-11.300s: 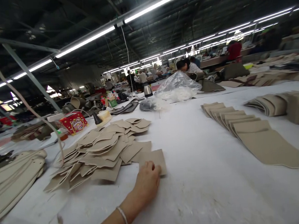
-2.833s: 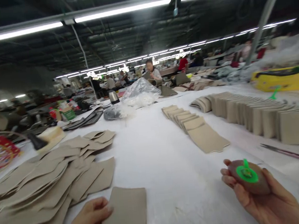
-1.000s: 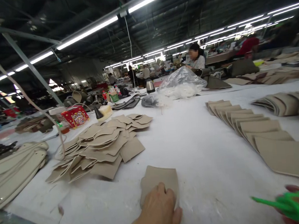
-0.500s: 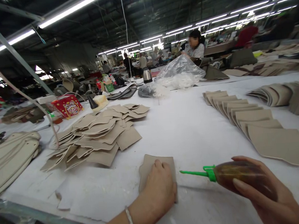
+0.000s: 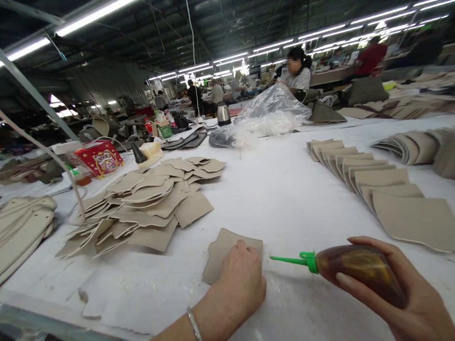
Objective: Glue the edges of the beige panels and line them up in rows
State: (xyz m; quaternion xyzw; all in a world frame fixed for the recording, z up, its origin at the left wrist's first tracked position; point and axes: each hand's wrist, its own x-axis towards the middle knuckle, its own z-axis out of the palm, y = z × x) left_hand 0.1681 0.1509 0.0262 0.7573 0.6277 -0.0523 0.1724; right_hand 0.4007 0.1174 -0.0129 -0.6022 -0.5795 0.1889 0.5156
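My left hand [image 5: 241,274], with a bracelet at the wrist, has its fingers curled down on a taupe leather-like piece [image 5: 220,250] lying on the white-covered table. Its fingertips are partly hidden at the right side of the piece. In my right hand [image 5: 410,292] is a squeeze bottle [image 5: 357,270] of brown liquid, fingers wrapped around it. The bottle lies level above the table, its thin green nozzle pointing left, a short gap from the piece.
A loose heap of similar pieces [image 5: 151,197] is at the left, a fanned row of them [image 5: 386,181] at the right. Larger pale panels [image 5: 14,234] lie far left. Farther back are a plastic bag [image 5: 273,109], a kettle [image 5: 223,113], a red box [image 5: 101,158] and a co-worker [image 5: 298,70].
The piece under my left hand has turned counterclockwise, its far corner shifting left. My right hand has brought the bottle slightly left.
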